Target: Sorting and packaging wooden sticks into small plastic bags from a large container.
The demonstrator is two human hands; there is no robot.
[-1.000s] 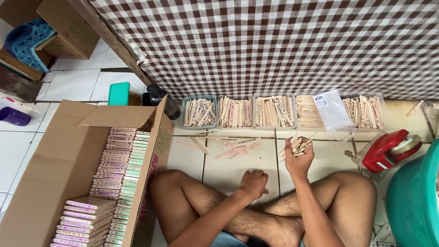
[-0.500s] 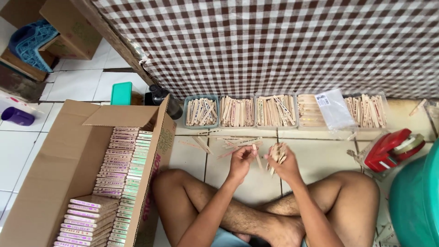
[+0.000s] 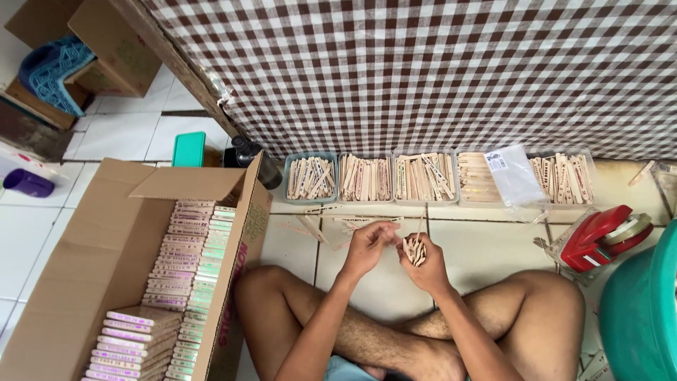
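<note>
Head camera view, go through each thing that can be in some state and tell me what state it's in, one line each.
Left hand: closed, pinching one wooden stick.
Right hand: closed around a bundle of sticks, ends pointing up.
Cardboard box: open, flaps up, partly filled with rows of flat packs.
Five trays: open, holding sticks.
Plastic bag: lying flat across the trays.
Tape dispenser: loaded with a roll.
Loose sticks: scattered on the floor.

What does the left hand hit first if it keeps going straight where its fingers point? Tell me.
The left hand points right, toward the right hand. It would most likely first meet the bundle of wooden sticks gripped there, which its fingertips seem almost to touch; depth is hard to judge.
</note>
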